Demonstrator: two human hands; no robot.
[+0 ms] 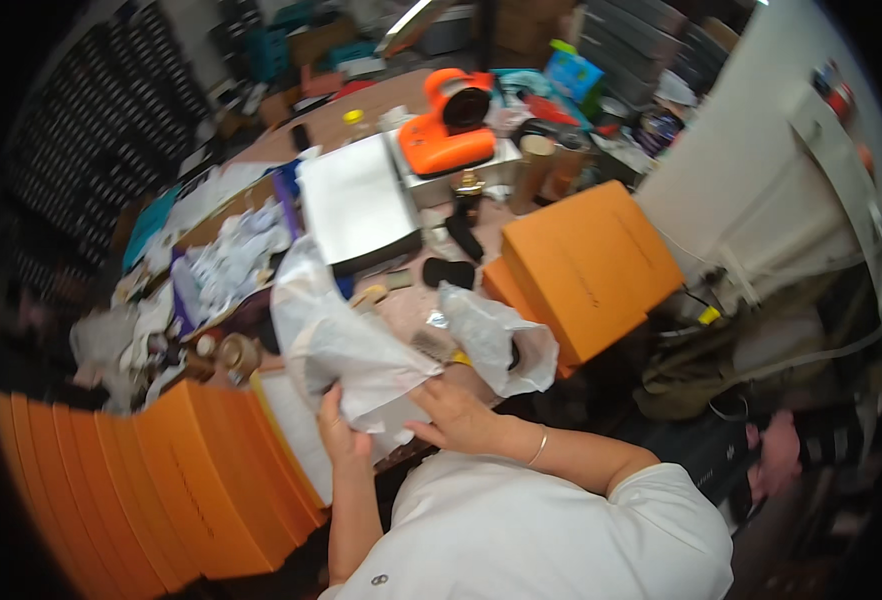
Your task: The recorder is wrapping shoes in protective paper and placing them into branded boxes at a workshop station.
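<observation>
A thin white bag (346,345), soft and partly see-through, stands puffed out in front of my body. Around its near left edge close the fingers of my left hand (344,432), thumb upward. My right hand (453,412), with a bracelet at the wrist, pinches the bag's right side; its fingertips are partly covered by the film. Whether anything lies inside the bag I cannot tell. Just beyond my right hand, a second crumpled white plastic bag (501,345) lies at the table edge with its mouth gaping.
Orange boxes (201,480) stand in a row at the left; more orange boxes (591,265) are stacked at the right. Farther back are a white box (361,200), an orange tape dispenser-like device (448,135), brown bottles (536,170) and a purple-edged carton (231,255) of crumpled white material.
</observation>
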